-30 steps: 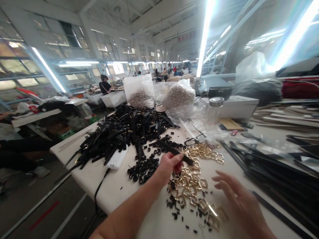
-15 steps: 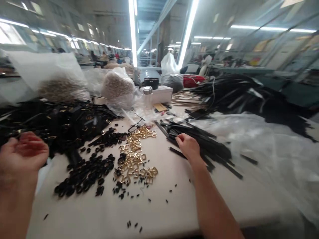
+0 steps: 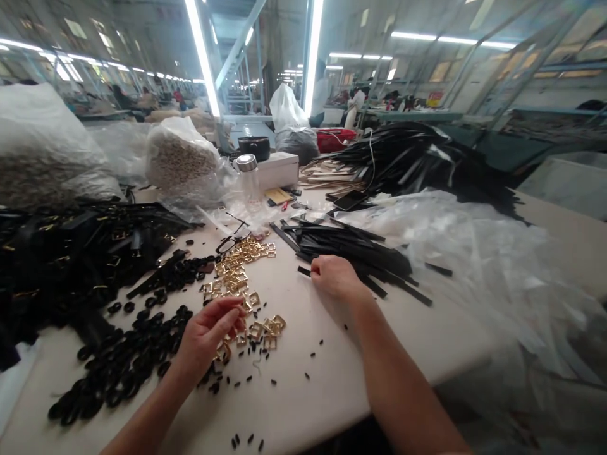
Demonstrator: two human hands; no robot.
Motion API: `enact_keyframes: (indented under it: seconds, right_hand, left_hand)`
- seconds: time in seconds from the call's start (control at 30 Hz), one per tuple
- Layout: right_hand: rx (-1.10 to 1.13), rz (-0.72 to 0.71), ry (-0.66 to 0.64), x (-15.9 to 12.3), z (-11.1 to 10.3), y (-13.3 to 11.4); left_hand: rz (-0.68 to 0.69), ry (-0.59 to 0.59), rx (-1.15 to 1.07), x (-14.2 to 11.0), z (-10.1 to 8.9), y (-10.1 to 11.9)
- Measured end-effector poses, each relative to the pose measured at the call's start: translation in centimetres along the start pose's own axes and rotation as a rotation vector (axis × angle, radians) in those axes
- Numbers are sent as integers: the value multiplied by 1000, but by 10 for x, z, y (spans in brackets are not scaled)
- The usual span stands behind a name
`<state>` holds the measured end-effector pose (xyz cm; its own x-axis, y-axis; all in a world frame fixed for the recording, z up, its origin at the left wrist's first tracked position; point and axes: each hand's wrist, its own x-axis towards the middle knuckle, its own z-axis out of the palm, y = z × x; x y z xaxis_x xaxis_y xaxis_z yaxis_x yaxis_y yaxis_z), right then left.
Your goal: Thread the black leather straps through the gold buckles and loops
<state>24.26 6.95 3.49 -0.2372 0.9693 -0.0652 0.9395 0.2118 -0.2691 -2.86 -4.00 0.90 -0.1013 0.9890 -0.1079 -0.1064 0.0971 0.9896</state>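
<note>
My left hand (image 3: 208,332) is above the gold buckles (image 3: 232,272), its thumb and fingers drawn together. Whether anything is between the fingertips is hidden. My right hand (image 3: 334,276) is closed at the near-left edge of a pile of black straps (image 3: 355,243). One black strap (image 3: 303,271) runs under its fingers, with the end sticking out to the left. To the left of my left hand lie many small black loops (image 3: 128,360). Tiny black pieces (image 3: 249,379) are scattered on the pale table (image 3: 303,404).
A heap of black straps with gold buckles (image 3: 118,240) covers the left. Behind are filled plastic bags (image 3: 177,155), a bottle (image 3: 247,180), a white box (image 3: 277,169) and glasses (image 3: 227,243). Clear plastic sheeting (image 3: 455,240) and a large black strip pile (image 3: 422,161) lie right.
My left hand has come from the heap at far left to the gold buckles. My right hand has moved down onto the near strap. The view has turned right.
</note>
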Motion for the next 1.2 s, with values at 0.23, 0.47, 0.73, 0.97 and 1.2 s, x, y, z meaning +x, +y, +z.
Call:
enact_keyframes:
  seconds: [0.23,0.47,0.73,0.97,1.2]
  right_hand:
    - [773,-387,-138,-12,30,-51]
    - [906,-463,-307,-21,47,-69]
    - [815,-481,-202,-18,41,-61]
    - [738,-555,-28,-22,47,-68]
    - [555,-661,139,-25,48,-72]
  left_hand:
    - [-45,-87,83,-1,9,1]
    - [-157,-90,-8,-4,9,2]
    - [-198,-54,-110,2,-2,2]
    - [-191,-90,-118,-2,1,2]
    - [-131,-123,-9,-4,-1,-5]
